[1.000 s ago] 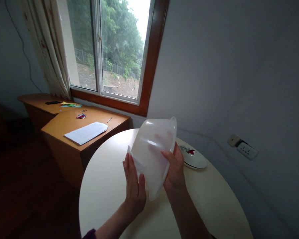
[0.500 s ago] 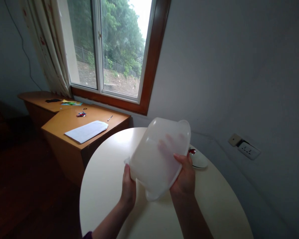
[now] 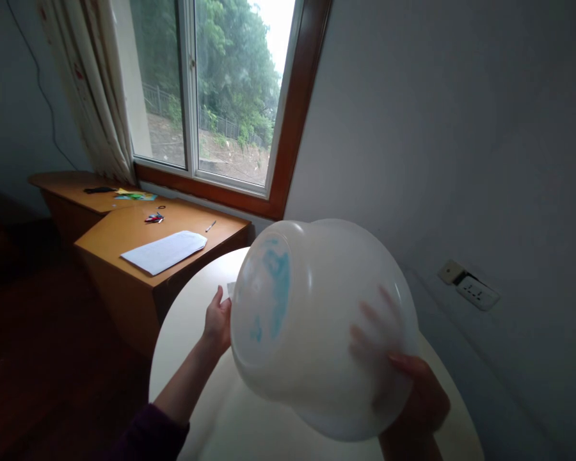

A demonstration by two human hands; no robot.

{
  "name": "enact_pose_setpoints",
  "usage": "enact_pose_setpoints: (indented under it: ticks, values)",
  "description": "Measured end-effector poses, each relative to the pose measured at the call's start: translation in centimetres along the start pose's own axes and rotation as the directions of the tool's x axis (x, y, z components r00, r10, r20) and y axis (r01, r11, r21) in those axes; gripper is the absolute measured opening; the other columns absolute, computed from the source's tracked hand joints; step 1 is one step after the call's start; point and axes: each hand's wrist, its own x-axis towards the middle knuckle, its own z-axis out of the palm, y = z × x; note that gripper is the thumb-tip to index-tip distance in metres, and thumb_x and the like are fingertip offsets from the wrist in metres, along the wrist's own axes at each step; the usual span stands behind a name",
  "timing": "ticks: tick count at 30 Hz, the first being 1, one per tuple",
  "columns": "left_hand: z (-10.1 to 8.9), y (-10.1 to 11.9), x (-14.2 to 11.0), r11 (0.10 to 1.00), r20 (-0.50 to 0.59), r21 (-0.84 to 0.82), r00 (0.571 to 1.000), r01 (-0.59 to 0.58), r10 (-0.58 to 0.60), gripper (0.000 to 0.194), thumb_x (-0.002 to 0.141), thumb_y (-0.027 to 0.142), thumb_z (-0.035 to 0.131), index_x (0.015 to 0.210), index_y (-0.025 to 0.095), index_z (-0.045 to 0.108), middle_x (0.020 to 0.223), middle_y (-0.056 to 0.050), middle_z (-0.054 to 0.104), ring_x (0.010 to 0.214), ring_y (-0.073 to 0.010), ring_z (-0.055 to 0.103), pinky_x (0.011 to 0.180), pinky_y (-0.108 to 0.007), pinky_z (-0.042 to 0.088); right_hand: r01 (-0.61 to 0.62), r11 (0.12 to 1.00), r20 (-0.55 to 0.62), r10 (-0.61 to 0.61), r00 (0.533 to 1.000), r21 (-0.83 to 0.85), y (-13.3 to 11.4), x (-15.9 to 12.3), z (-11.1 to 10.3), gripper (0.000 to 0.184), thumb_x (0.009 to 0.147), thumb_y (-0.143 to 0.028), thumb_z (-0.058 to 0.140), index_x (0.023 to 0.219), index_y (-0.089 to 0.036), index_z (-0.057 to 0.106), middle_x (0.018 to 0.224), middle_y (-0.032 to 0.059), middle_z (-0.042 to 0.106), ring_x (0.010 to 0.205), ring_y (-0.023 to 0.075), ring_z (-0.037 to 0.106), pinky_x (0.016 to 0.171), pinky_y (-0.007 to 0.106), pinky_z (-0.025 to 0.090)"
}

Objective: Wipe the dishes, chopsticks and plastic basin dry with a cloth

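Observation:
A large translucent white plastic bowl (image 3: 317, 294) is tilted on its side above the round table, its base facing left. Bluish patches mark the base. My right hand (image 3: 420, 397) grips the wide rim at the right, thumb outside; its spread fingers show through the plastic from within. At the base end, my left hand (image 3: 217, 325) has its thumb up and its fingers hidden behind the bowl. A small clear, thin piece (image 3: 230, 289) shows beside that thumb; what it belongs to I cannot tell.
Below is a round white table (image 3: 177, 365). To the left stands a wooden desk (image 3: 182, 259) with a white paper sheet (image 3: 166, 251), a pen (image 3: 210, 226), small red and blue items (image 3: 154, 218) and coloured papers (image 3: 135, 195). A wall socket (image 3: 477, 292) is at the right.
The bowl has come nearer and turned, so its base now shows. My right hand has moved right and down with it, my left hand left and slightly up. The plate at the right is now hidden.

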Motion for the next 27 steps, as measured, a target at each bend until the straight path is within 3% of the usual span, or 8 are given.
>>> enact_pose_setpoints:
  ticks: [6, 12, 16, 20, 25, 27]
  values:
    - [0.6, 4.2, 2.3, 0.973, 0.172, 0.219, 0.985, -0.072, 0.034, 0.064, 0.090, 0.052, 0.024, 0.113, 0.005, 0.060, 0.084, -0.015, 0.071, 0.075, -0.0271, 0.067, 0.072, -0.038, 0.050, -0.012, 1.000, 0.026, 0.013, 1.000, -0.023, 0.1, -0.4, -1.2, 0.067, 0.075, -0.023, 0.055, 0.137, -0.040, 0.035, 0.115, 0.0031, 0.065, 0.077, 0.0202, 0.068, 0.062, 0.032, 0.054]
    - [3.4, 7.5, 3.9, 0.814, 0.336, 0.493, 0.930, -0.307, 0.147, 0.072, 0.076, 0.071, 0.038, 0.100, 0.009, 0.066, 0.078, -0.010, 0.071, 0.074, -0.0233, 0.065, 0.065, -0.029, 0.048, 0.011, 1.000, -0.045, -0.012, 0.999, -0.016, 0.4, 0.4, -1.8, 0.067, 0.072, -0.021, 0.057, 0.135, -0.034, 0.041, 0.115, 0.0058, 0.066, 0.069, 0.0190, 0.068, 0.056, 0.029, 0.053]
    - [6.2, 8.2, 3.7, 0.675, 0.499, 0.548, 0.840, -0.495, 0.211, 0.077, 0.070, 0.075, 0.043, 0.104, 0.010, 0.065, 0.085, -0.009, 0.072, 0.086, -0.0259, 0.064, 0.071, -0.030, 0.048, -0.009, 0.998, -0.024, 0.008, 1.000, -0.058, 0.6, 0.6, -1.6, 0.067, 0.069, -0.022, 0.060, 0.133, -0.032, 0.043, 0.111, 0.0056, 0.068, 0.071, 0.0201, 0.069, 0.058, 0.029, 0.054]
    - [7.9, 7.5, 2.2, 0.551, 0.613, 0.547, 0.750, -0.630, 0.249, 0.073, 0.078, 0.070, 0.037, 0.119, 0.013, 0.059, 0.108, -0.010, 0.068, 0.103, -0.0286, 0.060, 0.087, -0.037, 0.045, -0.020, 0.997, -0.034, 0.017, 0.999, -0.077, 0.8, 0.7, -1.0, 0.065, 0.066, -0.025, 0.062, 0.130, -0.026, 0.050, 0.110, 0.0084, 0.068, 0.074, 0.0232, 0.069, 0.062, 0.033, 0.054]
    - [7.7, 5.5, -0.7, 0.175, 0.758, 0.531, 0.557, -0.829, 0.341, 0.062, 0.087, 0.058, 0.032, 0.135, 0.020, 0.043, 0.144, -0.005, 0.037, 0.135, -0.0252, 0.027, 0.112, -0.040, 0.018, -0.003, 0.994, 0.020, 0.005, 1.000, -0.105, 1.0, 0.9, -0.5, 0.059, 0.069, -0.027, 0.059, 0.127, -0.024, 0.053, 0.109, 0.0095, 0.068, 0.085, 0.0284, 0.068, 0.078, 0.042, 0.052]
    - [7.2, 4.5, -1.5, 0.044, 0.807, 0.522, 0.510, -0.852, 0.297, 0.062, 0.089, 0.055, 0.030, 0.140, 0.020, 0.034, 0.149, -0.005, 0.028, 0.138, -0.0233, 0.017, 0.114, -0.040, 0.010, -0.002, 0.996, 0.032, 0.005, 0.999, -0.085, 1.2, 1.1, -0.4, 0.058, 0.070, -0.027, 0.058, 0.127, -0.027, 0.052, 0.111, 0.0079, 0.067, 0.089, 0.0284, 0.067, 0.083, 0.044, 0.050]
